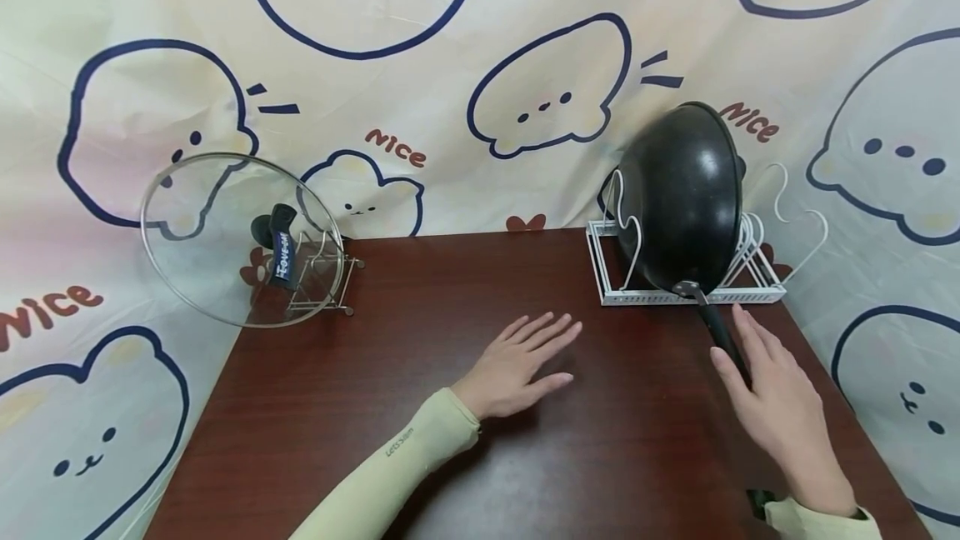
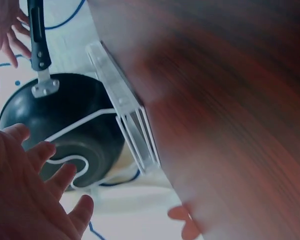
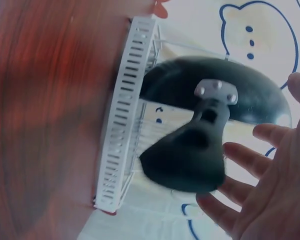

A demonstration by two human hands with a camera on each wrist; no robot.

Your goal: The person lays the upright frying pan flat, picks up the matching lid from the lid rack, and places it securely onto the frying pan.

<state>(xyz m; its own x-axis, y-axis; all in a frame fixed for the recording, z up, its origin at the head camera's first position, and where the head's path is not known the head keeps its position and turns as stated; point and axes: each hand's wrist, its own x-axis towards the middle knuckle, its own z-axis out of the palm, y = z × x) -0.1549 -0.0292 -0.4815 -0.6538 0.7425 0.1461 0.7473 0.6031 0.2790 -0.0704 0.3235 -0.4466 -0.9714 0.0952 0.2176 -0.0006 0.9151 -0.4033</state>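
Observation:
A black wok (image 1: 678,198) stands on its side in a white wire rack (image 1: 693,297). Its round underside faces left, and its black handle (image 1: 722,338) points toward the near side. Right beside that handle is my right hand (image 1: 783,411), fingers extended; in the right wrist view the fingertips (image 3: 205,200) come right up to the handle's edge. My left hand (image 1: 517,365) hovers palm down above the middle of the table with fingers spread, holding nothing. From the left wrist, the wok and a curved rack wire (image 2: 82,162) show beyond the fingers.
On the left, a clear glass lid (image 1: 198,273) with a black knob handle (image 1: 282,248) leans upright in a small metal wire stand (image 1: 348,282). The dark wooden table (image 1: 420,307) meets a cartoon-printed cloth (image 1: 450,107) behind and at both sides.

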